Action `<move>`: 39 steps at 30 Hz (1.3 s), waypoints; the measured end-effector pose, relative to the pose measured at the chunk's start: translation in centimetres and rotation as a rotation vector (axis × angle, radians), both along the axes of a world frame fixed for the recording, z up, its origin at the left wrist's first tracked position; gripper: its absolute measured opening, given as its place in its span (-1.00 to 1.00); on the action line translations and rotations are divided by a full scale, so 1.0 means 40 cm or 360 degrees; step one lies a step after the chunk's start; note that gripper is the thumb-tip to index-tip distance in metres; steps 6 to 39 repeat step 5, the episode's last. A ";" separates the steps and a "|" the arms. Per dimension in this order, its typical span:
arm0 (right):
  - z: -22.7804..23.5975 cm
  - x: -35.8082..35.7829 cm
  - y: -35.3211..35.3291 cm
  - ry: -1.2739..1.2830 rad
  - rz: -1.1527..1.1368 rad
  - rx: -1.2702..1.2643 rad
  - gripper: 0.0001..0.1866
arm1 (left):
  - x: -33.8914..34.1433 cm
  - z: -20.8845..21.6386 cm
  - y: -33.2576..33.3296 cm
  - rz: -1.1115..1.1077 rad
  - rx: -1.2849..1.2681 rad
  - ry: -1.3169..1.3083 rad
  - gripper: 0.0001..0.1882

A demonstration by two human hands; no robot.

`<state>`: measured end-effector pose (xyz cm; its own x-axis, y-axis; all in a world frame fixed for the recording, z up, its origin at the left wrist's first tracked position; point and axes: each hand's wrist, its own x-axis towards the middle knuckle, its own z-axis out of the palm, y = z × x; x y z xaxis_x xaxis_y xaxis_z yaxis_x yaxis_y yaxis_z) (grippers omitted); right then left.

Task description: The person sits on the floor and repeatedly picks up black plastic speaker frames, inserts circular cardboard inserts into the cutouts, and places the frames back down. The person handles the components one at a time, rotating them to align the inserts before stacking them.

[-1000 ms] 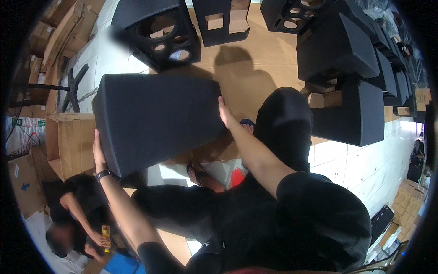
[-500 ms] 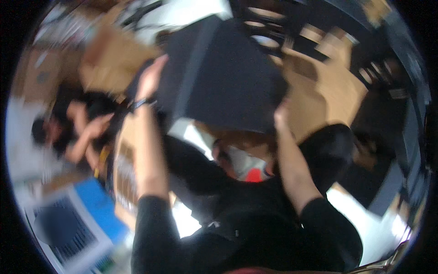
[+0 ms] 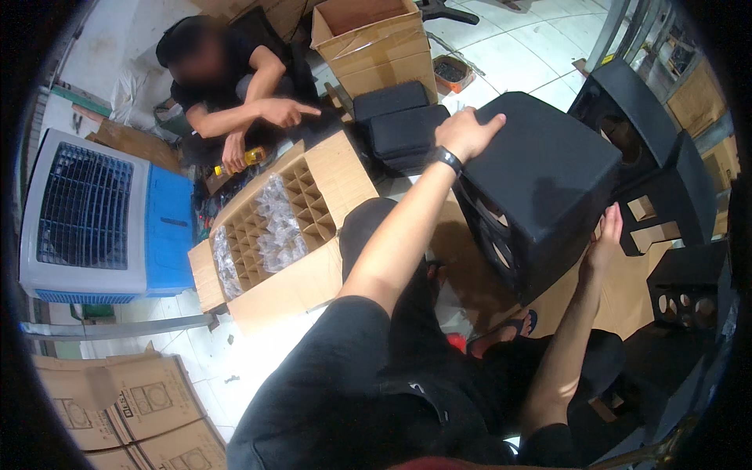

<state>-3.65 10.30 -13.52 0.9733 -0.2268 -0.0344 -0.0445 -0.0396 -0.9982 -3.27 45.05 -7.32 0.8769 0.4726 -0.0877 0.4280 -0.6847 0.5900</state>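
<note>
A black speaker cabinet (image 3: 540, 168) with cut-out holes in one side is held between my two hands, tilted over a flat cardboard sheet (image 3: 627, 301). My left hand (image 3: 468, 135), with a dark band at the wrist, grips its upper left edge, thumb apart on the top face. Against its lower right side presses my right hand (image 3: 607, 233), whose fingers are partly hidden. Several more black cabinets (image 3: 666, 188) with round and square openings stand close by on the right. Soft-looking black blocks (image 3: 407, 129) are stacked just left of my left hand.
An open carton (image 3: 313, 251) with a divider grid and plastic-wrapped pieces lies to my left. Beyond it, a person (image 3: 235, 94) crouches holding a yellow item. A blue and white air cooler (image 3: 94, 211) stands far left, flat cartons (image 3: 125, 399) below it, a tall open box (image 3: 376, 47) at the back.
My view has swung, so the cabinet now appears farther right and the crouching person higher up. Both hands stay on the cabinet, which has turned to show its holed side.
</note>
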 end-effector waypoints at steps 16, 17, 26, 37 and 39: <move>0.186 -0.075 0.100 0.0307 0.0207 -0.0004 0.10 | -0.038 0.045 -0.077 -0.0038 0.0037 0.0044 -0.07; 0.186 -0.075 0.100 0.0307 0.0207 -0.0004 0.10 | -0.038 0.045 -0.077 -0.0038 0.0037 0.0044 -0.07; 0.186 -0.075 0.100 0.0307 0.0207 -0.0004 0.10 | -0.038 0.045 -0.077 -0.0038 0.0037 0.0044 -0.07; 0.186 -0.075 0.100 0.0307 0.0207 -0.0004 0.10 | -0.038 0.045 -0.077 -0.0038 0.0037 0.0044 -0.07; 0.186 -0.075 0.100 0.0307 0.0207 -0.0004 0.10 | -0.038 0.045 -0.077 -0.0038 0.0037 0.0044 -0.07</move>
